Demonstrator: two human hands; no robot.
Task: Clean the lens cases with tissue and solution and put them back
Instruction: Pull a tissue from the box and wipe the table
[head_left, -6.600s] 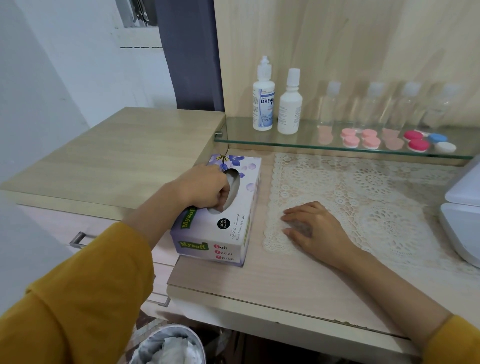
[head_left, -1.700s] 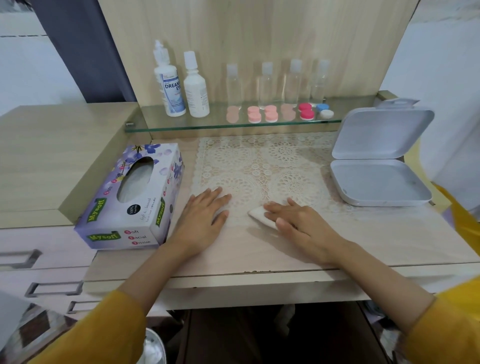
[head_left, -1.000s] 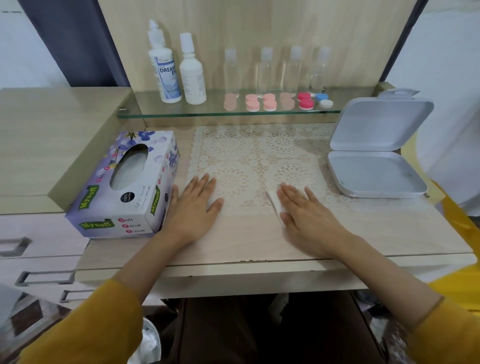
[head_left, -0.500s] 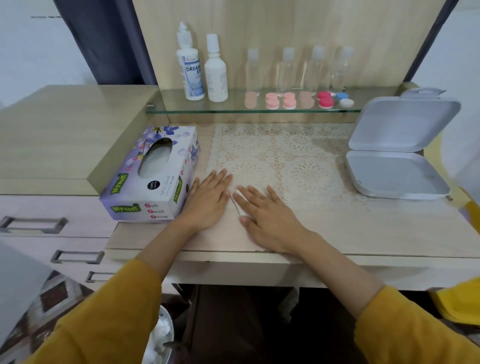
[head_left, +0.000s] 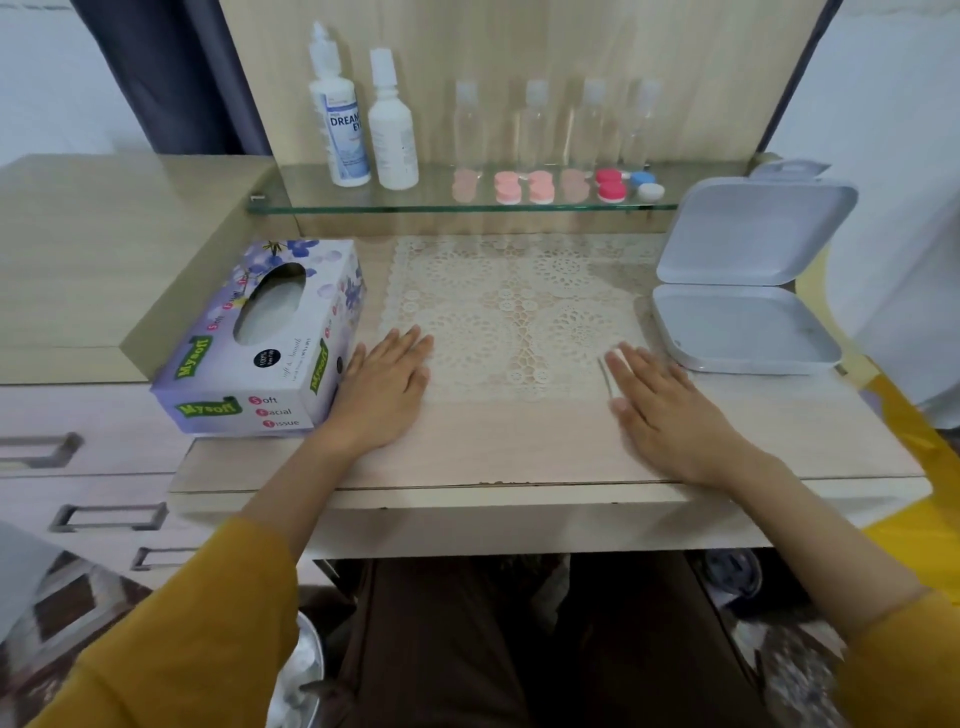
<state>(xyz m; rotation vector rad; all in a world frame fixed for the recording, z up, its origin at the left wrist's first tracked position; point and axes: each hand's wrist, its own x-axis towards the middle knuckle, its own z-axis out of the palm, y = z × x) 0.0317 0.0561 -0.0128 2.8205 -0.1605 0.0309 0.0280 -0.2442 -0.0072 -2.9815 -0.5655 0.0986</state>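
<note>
Barely begun, I judge. Both my grips lie flat with fingers straight: left hand (head_left: 384, 384) on the bench (head_left: 519, 447), right hand (head_left: 670, 410) pressing the tissue (head_left: 608, 379). The lens cases (head_left: 506, 188) sit untouched on the glass shelf (head_left: 436, 205) at twelve o'clock, with the solution bottle (head_left: 340, 124) at eleven.

"Mysoft" tissue box (head_left: 291, 395); "DREAM EY" btl (head_left: 340, 130)

Premises presented as a home, wooden desk (head_left: 519, 457) with drawers (head_left: 78, 452), lace mat (head_left: 509, 306), glass shelf (head_left: 291, 195) held solution bottles (head_left: 340, 130) and lens cases (head_left: 524, 186), tissue box (head_left: 260, 353) alongside.
</note>
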